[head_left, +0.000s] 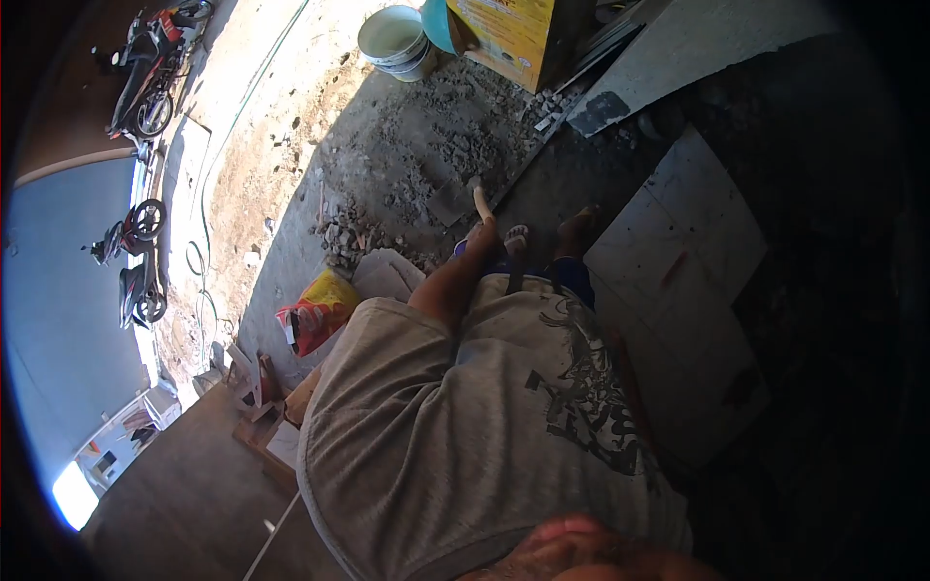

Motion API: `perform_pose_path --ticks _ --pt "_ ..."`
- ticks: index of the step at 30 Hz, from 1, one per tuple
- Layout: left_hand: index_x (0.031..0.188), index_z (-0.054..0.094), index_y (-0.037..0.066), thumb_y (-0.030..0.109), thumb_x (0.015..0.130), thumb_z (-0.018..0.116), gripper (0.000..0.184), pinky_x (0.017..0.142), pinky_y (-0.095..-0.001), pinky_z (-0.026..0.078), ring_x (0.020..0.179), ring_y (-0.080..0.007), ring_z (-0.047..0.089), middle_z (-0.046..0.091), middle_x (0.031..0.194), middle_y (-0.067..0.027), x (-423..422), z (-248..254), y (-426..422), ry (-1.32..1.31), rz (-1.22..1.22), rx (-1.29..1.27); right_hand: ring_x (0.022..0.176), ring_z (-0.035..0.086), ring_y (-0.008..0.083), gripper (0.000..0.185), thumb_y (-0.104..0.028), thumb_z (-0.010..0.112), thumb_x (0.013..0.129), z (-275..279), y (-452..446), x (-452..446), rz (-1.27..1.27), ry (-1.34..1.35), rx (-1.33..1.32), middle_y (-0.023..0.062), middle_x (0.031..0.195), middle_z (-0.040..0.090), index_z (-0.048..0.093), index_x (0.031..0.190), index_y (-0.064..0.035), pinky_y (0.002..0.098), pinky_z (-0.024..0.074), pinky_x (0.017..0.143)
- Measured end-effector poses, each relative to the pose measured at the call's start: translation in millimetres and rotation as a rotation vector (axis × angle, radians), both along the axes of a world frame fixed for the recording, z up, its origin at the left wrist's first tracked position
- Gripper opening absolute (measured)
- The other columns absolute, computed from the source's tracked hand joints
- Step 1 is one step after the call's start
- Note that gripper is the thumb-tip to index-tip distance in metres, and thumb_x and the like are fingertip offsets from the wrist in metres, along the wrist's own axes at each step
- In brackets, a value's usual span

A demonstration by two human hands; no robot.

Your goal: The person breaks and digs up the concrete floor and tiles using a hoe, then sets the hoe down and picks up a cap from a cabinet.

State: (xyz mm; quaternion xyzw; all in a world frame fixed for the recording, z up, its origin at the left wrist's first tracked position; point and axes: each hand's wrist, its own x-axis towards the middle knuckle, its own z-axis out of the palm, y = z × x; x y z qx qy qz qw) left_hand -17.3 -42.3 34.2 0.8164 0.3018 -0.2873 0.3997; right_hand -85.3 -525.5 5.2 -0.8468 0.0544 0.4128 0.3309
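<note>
My left hand (481, 233) is closed around the pale wooden handle (482, 202) of a tool. A flat grey blade (450, 203) lies beside the handle on a patch of loose grey mortar or rubble (402, 169); how the two join is unclear. My left arm stretches out past my grey printed shirt (465, 397). Two feet, one in a sandal (518, 237) and one in shadow (581, 223), show just beyond the shirt hem. No part of my right hand shows.
White buckets (397, 46) and a yellow box (504, 39) stand at the top. Large pale slabs (678, 232) lie on the right. A red and yellow bag (320, 310) and wood pieces (263, 431) are on the left, with parked motorcycles (145, 82) beyond a hose (205, 184).
</note>
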Motion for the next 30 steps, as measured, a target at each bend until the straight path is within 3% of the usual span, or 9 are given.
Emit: perform_pose_path --ticks 5,8,14,17,18,19,23,25,30 --pt "0.106 0.044 0.002 0.016 0.076 0.061 0.037 0.077 -0.0472 0.047 0.096 -0.0399 0.058 0.061 0.096 -0.0256 0 7 5 -0.083 -0.071 0.101 0.104 0.057 0.0298 0.049 -0.040 0.056 0.086 50 24 27 0.099 -0.084 -0.001 0.0206 0.110 0.059 0.057 0.111 0.0017 0.0360 0.0423 0.089" --pt "0.106 0.046 0.003 0.014 0.076 0.058 0.034 0.076 -0.0469 0.047 0.096 -0.0384 0.059 0.062 0.096 -0.0238 8 -13 21 0.016 -0.092 0.154 0.109 0.054 0.0306 0.052 -0.041 0.057 0.085 40 28 32 -0.114 0.059 0.118 0.0210 0.114 0.057 0.056 0.114 0.0018 0.0369 0.0412 0.092" --pt "0.103 0.053 0.002 0.014 0.076 0.058 0.030 0.075 -0.0460 0.047 0.093 -0.0361 0.060 0.063 0.093 -0.0206 -5 -34 80 -0.010 -0.175 0.190 0.114 0.051 0.0315 0.058 -0.042 0.060 0.083 65 49 33 -0.089 0.038 -0.050 0.0230 0.118 0.055 0.052 0.118 0.0045 0.0377 0.0399 0.094" --pt "0.105 0.052 0.001 0.015 0.075 0.057 0.033 0.065 -0.0438 0.049 0.078 -0.0335 0.064 0.064 0.084 -0.0199 -19 -33 115 -0.002 -0.308 0.163 0.092 0.059 0.0161 0.047 -0.037 0.060 0.085 51 44 15 -0.132 -0.084 -0.061 0.0115 0.101 0.064 0.055 0.115 -0.0015 0.0309 0.0463 0.082" --pt "0.109 0.052 0.005 0.019 0.076 0.058 0.036 0.079 -0.0459 0.047 0.096 -0.0378 0.059 0.061 0.100 -0.0224 -26 -66 127 0.104 -0.162 0.087 0.091 0.059 0.0163 0.045 -0.037 0.061 0.085 59 48 12 -0.096 -0.055 -0.116 0.0119 0.099 0.064 0.056 0.113 -0.0019 0.0316 0.0464 0.081" --pt "0.109 0.052 0.005 0.018 0.075 0.057 0.037 0.080 -0.0453 0.047 0.097 -0.0379 0.058 0.061 0.100 -0.0236 -27 -28 125 0.018 -0.264 0.179 0.089 0.059 0.0165 0.044 -0.037 0.061 0.085 69 53 12 -0.065 -0.022 -0.173 0.0123 0.098 0.064 0.056 0.111 -0.0023 0.0322 0.0466 0.080" --pt "0.115 0.049 0.003 0.019 0.074 0.056 0.045 0.067 -0.0437 0.050 0.078 -0.0379 0.063 0.064 0.080 -0.0202 -25 -25 124 0.034 -0.356 0.153 0.103 0.056 0.0318 0.050 -0.041 0.060 0.082 92 57 6 -0.124 0.100 -0.066 0.0231 0.107 0.059 0.057 0.106 0.0031 0.0400 0.0440 0.086" --pt "0.112 0.051 0.003 0.021 0.074 0.057 0.043 0.063 -0.0425 0.050 0.071 -0.0369 0.063 0.064 0.074 -0.0180 -22 -21 111 0.037 -0.218 0.090 0.102 0.057 0.0315 0.048 -0.041 0.060 0.081 68 50 -8 -0.207 0.085 0.010 0.0231 0.106 0.059 0.058 0.104 0.0013 0.0407 0.0441 0.085" --pt "0.110 0.051 0.002 0.026 0.072 0.063 0.046 0.069 -0.0465 0.049 0.082 -0.0388 0.062 0.064 0.083 -0.0216 -14 -38 86 0.040 -0.305 0.178 0.102 0.057 0.0318 0.050 -0.044 0.058 0.081 67 54 -6 -0.156 0.004 -0.064 0.0224 0.108 0.058 0.058 0.106 -0.0009 0.0413 0.0440 0.085"
